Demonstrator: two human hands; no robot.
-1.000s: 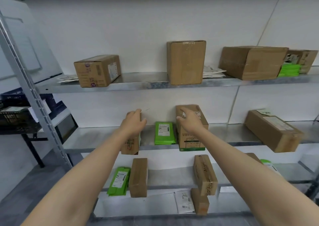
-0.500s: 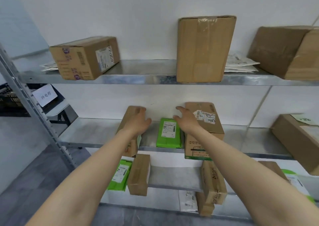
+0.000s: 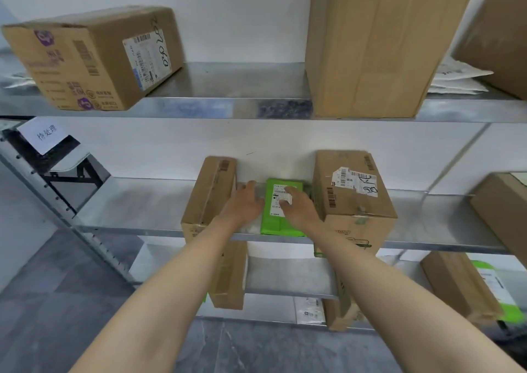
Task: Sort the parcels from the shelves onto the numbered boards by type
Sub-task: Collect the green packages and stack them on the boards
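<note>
Right hand (image 3: 296, 208) lies flat, hiding the green parcel (image 3: 278, 224) label; left hand (image 3: 242, 205) open at nine o'clock (boxes flank both).

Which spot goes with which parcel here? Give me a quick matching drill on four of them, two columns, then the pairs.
Things:
1. green mailer
2. box with purple print
3. tall plain box
4. box with torn white label

Places:
A. top shelf, left
B. middle shelf, right of the green parcel
C. middle shelf, between two boxes, under the right hand
D. top shelf, standing upright

Pairs: 1-C, 2-A, 3-D, 4-B
</note>
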